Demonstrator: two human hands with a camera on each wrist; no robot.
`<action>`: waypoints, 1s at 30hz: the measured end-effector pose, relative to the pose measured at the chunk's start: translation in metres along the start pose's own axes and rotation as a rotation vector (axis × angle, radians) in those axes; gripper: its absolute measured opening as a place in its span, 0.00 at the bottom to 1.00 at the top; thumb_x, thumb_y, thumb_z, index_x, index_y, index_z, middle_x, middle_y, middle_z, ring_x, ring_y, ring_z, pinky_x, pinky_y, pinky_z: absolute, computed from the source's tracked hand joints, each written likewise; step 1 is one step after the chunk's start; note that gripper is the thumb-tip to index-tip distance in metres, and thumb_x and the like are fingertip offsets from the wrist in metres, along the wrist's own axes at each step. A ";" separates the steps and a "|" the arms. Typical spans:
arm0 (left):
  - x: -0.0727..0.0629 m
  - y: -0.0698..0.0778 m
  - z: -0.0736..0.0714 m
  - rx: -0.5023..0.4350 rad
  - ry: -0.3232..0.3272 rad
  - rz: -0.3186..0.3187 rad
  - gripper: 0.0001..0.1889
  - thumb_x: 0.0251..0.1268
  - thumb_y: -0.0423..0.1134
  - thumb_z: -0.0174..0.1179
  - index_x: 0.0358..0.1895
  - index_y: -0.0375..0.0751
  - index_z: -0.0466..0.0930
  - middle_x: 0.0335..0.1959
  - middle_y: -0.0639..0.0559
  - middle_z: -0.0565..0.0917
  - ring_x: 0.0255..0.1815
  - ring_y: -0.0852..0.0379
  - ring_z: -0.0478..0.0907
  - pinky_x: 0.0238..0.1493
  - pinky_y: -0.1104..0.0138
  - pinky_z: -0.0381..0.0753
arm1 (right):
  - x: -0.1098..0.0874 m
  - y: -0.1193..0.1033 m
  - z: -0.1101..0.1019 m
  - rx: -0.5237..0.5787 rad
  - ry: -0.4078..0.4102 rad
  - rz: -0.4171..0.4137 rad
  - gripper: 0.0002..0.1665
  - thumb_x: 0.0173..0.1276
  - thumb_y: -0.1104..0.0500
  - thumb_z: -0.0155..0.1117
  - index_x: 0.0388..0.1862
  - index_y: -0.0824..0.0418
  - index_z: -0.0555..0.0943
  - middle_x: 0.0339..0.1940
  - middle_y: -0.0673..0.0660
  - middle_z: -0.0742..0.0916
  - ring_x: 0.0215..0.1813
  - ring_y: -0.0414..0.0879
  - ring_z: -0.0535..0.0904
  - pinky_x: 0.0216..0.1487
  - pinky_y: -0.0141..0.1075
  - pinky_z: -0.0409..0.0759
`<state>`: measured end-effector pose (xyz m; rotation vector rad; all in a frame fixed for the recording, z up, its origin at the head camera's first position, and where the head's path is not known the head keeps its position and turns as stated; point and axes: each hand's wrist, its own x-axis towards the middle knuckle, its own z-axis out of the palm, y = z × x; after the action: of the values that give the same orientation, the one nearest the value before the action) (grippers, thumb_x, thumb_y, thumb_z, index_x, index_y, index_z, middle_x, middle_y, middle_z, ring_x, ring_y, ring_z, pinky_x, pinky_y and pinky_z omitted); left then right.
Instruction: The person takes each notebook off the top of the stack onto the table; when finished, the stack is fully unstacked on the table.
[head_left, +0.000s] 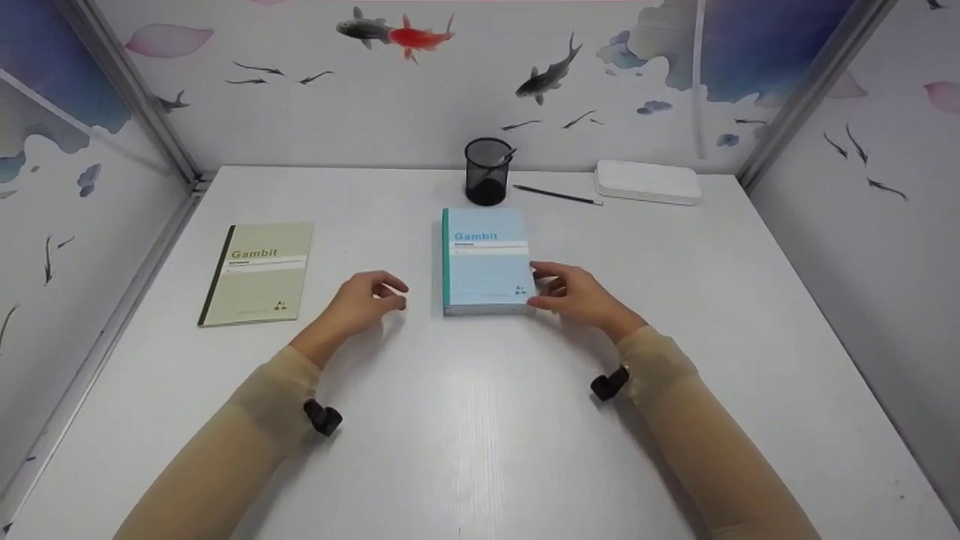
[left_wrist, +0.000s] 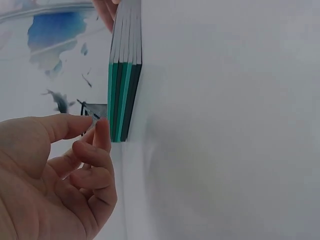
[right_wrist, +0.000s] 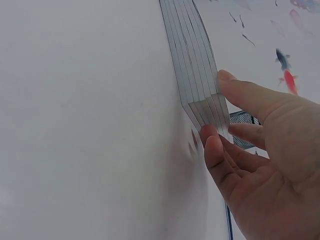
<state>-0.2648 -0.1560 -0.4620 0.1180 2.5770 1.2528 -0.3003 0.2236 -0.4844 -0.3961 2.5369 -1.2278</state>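
White surface (head_left: pixel 465 397), backed by fish-painted walls (head_left: pixel 420 105). Near its middle lies a stack of notebooks (head_left: pixel 487 274), blue cover uppermost; relative to it, a pen cup (head_left: pixel 486 190) stands at 12 o'clock, a white case (head_left: pixel 647 180) at 2, and a beige notebook (head_left: pixel 255 289) at 9. Left hand (head_left: pixel 367 300), at 8 o'clock, apart from the stack, loosely curled, empty; right hand (head_left: pixel 576 296), at 4 o'clock, fingers relaxed, tips touching the stack's right edge.
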 end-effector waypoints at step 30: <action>0.031 0.018 0.045 -0.182 -0.063 -0.102 0.26 0.68 0.48 0.70 0.67 0.49 0.76 0.47 0.47 0.89 0.19 0.59 0.74 0.25 0.68 0.72 | 0.003 0.006 -0.001 0.029 -0.017 -0.026 0.34 0.77 0.54 0.64 0.79 0.52 0.69 0.71 0.59 0.80 0.64 0.56 0.79 0.54 0.42 0.83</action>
<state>-0.2829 -0.1048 -0.4805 -0.0094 2.3713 1.4134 -0.3039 0.2270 -0.4888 -0.4317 2.5048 -1.2632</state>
